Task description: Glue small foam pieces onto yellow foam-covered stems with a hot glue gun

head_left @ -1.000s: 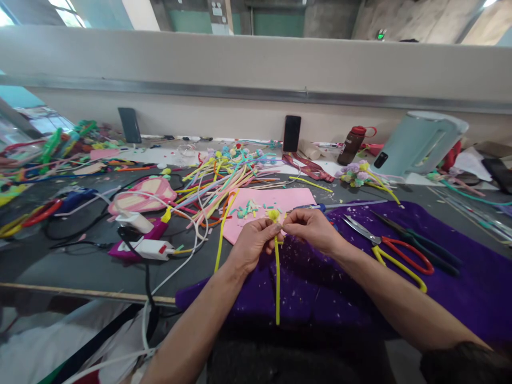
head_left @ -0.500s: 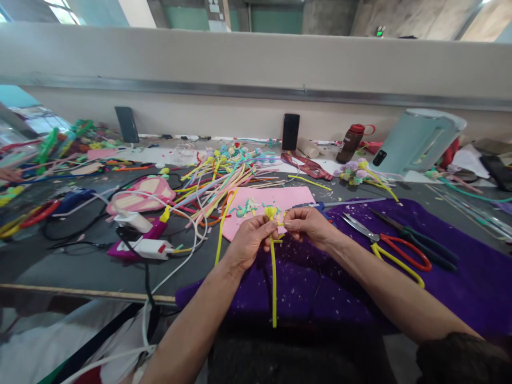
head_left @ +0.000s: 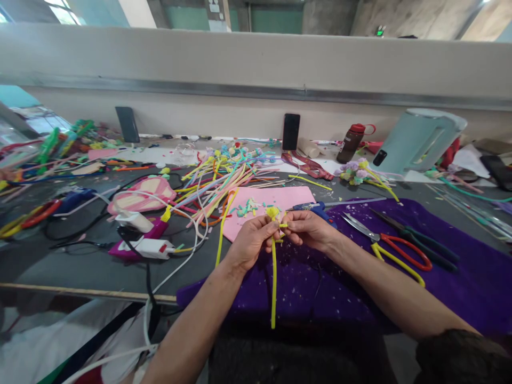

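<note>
My left hand (head_left: 254,237) pinches a yellow pipe-cleaner flower (head_left: 274,288) just under its small fluffy head, and the long stem hangs straight down over the purple cloth (head_left: 296,293). Close beside it, my right hand (head_left: 306,226) has its fingertips closed on a short yellow pipe-cleaner piece at the flower's side. Behind both hands lies a pink sheet (head_left: 288,197) with short green, white and yellow cuttings on it. A blue-handled glue gun (head_left: 323,210) is partly hidden behind my right hand.
Scissors (head_left: 396,248) and dark-handled pliers (head_left: 428,245) lie at right on the cloth. Pipe cleaners (head_left: 224,186) heap behind the pink sheet. Chargers and cables (head_left: 152,249) spread at left. A phone (head_left: 290,132), a bottle (head_left: 352,143) and a pale blue kettle (head_left: 420,141) stand at the back.
My right hand has shifted slightly, and the short yellow piece between my hands sits at a different angle. My left hand keeps its pinch on the flower.
</note>
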A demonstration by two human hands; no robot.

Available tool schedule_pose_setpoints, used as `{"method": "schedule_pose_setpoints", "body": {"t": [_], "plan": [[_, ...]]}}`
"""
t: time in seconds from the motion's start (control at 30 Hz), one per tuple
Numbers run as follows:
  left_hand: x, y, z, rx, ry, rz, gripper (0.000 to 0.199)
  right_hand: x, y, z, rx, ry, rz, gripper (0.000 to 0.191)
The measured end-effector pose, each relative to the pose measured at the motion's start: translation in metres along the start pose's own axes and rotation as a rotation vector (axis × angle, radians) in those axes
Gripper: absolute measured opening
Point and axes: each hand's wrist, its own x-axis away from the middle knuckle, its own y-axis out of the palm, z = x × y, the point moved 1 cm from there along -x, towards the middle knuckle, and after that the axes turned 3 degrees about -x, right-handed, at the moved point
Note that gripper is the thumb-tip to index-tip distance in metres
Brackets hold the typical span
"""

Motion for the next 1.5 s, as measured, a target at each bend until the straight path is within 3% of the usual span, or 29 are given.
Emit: {"method": "schedule_pose_setpoints", "body": {"t": [0.5,0.87,1.1,1.33,1.5], "plan": [[-0.001,-0.002,-0.001,-0.014,-0.009,-0.023,0.022,0.0,0.005,0.0,-0.009,-0.04,-0.035,0.013],[-0.005,-0.005,-0.003,0.018,-0.032,-0.011,0.027,0.003,-0.003,-0.02,0.253,-0.192,0.191,0.025],[-0.005,-0.005,-0.004,0.039,-0.017,-0.023,0.024,0.002,0.005,-0.01,0.479,-0.221,0.18,0.015],[-0.004,-0.007,-0.001,0.004,-0.08,0.025,0.026,0.004,0.002,-0.014,0.45,-0.208,0.151,0.017],[-0.005,-0.009,-0.003,0.034,-0.099,-0.004,0.025,0.005,0.006,-0.012,0.509,-0.226,0.13,0.016]]}}
